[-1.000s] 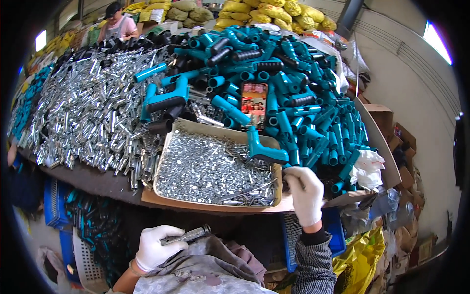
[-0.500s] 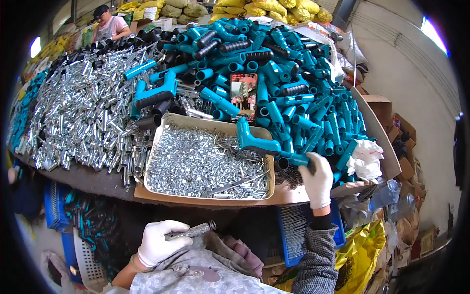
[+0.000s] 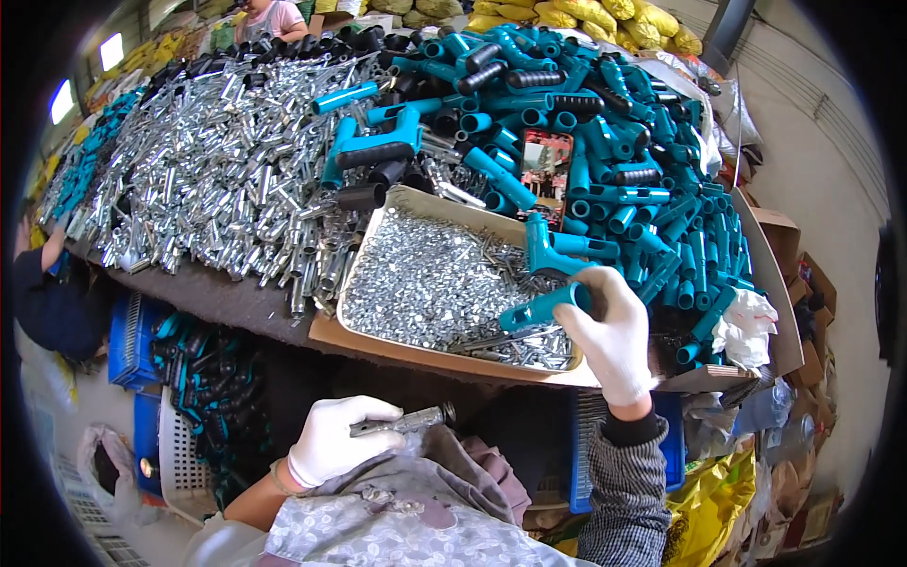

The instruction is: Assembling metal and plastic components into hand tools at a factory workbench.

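Observation:
In white gloves, both my hands hold parts. My left hand (image 3: pixel 345 438), above my lap, is closed round a metal tube (image 3: pixel 411 419) with a slotted side, its end pointing right. My right hand (image 3: pixel 609 335) grips the end of a teal plastic tube (image 3: pixel 539 310), lifted over the right side of a shallow tray (image 3: pixel 444 354) full of small metal pieces. A teal pistol-shaped housing (image 3: pixel 548 250) lies across the tray's far right corner, just beyond my right hand. Another teal housing with a black grip (image 3: pixel 378 146) rests behind the tray.
A heap of silvery metal tubes (image 3: pixel 217 180) covers the table's left. Teal parts (image 3: pixel 652 198) pile up on the right, with a phone (image 3: pixel 546 170) among them. Crumpled white paper (image 3: pixel 746 329) lies at the right edge. Blue crates (image 3: pixel 132 340) stand below. Other people are at the left.
My right hand has picked the teal tube off the pile's edge and brought it over the tray. My left hand keeps the metal tube. The whole view has shifted, moving the scene rightward.

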{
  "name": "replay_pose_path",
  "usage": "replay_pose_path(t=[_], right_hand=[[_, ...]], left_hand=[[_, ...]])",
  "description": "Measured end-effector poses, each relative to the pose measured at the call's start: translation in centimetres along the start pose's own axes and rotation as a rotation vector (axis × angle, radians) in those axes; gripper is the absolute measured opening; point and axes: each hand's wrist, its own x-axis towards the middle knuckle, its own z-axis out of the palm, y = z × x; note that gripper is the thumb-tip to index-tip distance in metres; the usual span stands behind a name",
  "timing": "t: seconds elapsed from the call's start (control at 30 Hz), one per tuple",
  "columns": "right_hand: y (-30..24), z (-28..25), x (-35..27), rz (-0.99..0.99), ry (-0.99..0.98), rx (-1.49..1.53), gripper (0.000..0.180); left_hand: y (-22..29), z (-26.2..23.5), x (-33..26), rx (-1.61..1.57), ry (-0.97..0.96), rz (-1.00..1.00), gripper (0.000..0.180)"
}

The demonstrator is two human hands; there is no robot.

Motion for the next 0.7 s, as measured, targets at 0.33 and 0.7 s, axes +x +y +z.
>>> replay_pose_path(t=[0.33,0.7], right_hand=[[-2.4,4.2,-1.8,-0.036,-0.241,0.259,0.051],[-1.5,2.8,-6.2,0.17,-0.838,-0.103,0.049]], left_hand=[[-0.5,-1.8,-0.7,0.011,0.056,0.067,0.033],[-2.3,-3.4,-0.3,0.082,-0.091,0.289,0.026]])
